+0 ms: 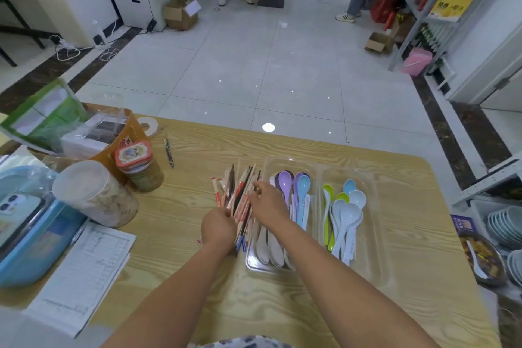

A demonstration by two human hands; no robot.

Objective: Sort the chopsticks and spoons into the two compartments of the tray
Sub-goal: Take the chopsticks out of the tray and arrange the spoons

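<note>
Left hand (pixel 219 227) grips the chopsticks (pixel 237 192) — right hand (pixel 267 202) touches them, grip unclear. Spoons (pixel 347 215) lie in both tray (pixel 316 167) compartments.

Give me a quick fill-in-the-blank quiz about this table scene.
1. The left hand grips a bundle of ____.
2. Both compartments of the tray hold ____.
3. The bundle sits at the tray's ____ side.
Missing words: chopsticks; spoons; left.
</note>
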